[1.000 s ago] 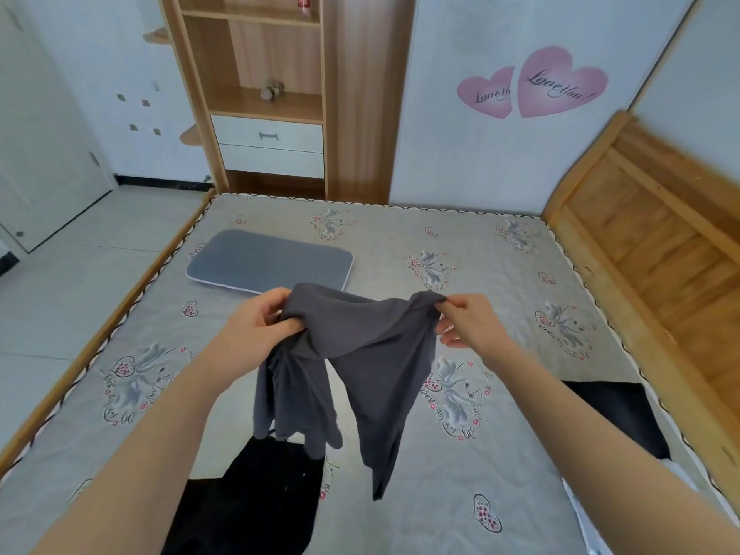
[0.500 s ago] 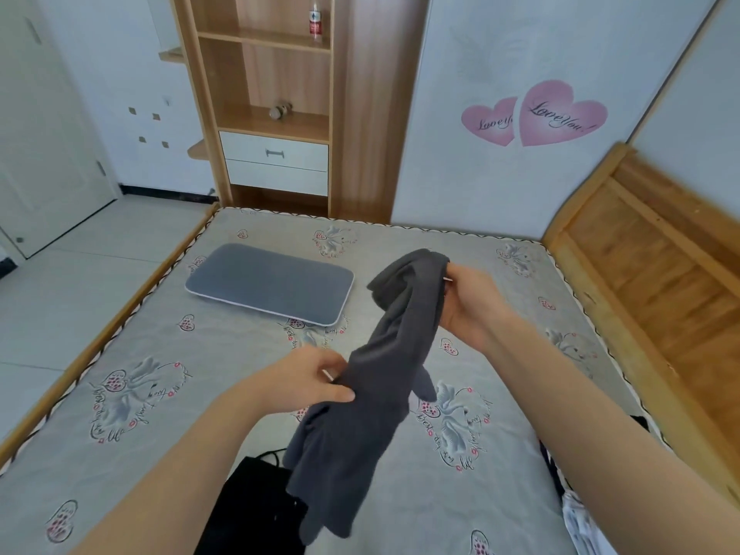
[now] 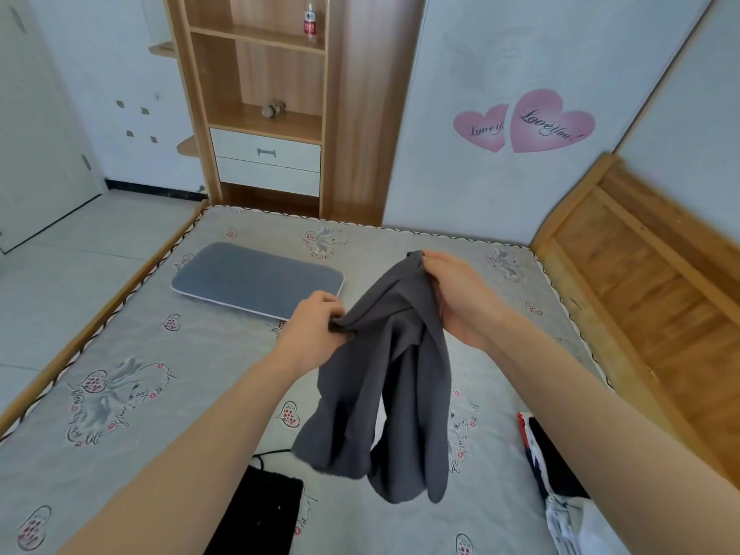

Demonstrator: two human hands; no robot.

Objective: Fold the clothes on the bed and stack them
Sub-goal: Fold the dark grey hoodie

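A dark grey garment (image 3: 384, 378) of soft, matte knit hangs in the air above the bed (image 3: 120, 354), held up by both hands and touching nothing else. The right hand (image 3: 456, 298) has its grip clamped on the garment's upper end, fingertips pinching a bunched peak of cloth while the palm lies along the fabric. The left hand (image 3: 316, 326) is lower and nearer, its grip closed on a gathered fold at the garment's left edge. From these two holds the cloth falls in two long, limp tubes with rounded, drooping ends. The bed's mattress is a pale grey quilted surface printed with pink hearts, and edged by a patterned trim. On it, beyond the hands, lies a flat grey cushion (image 3: 256, 278) with rounded corners and a white rim. A black garment (image 3: 260, 514) lies flat at the near edge, a thin cord curling from it, and a heap of dark and white clothes (image 3: 556, 474) sits at the right, partly behind the forearm. A wooden headboard (image 3: 648, 282) with plank panels stands to the right, and a wood-grain shelf unit (image 3: 272, 94) with white drawers rises beyond the bed.
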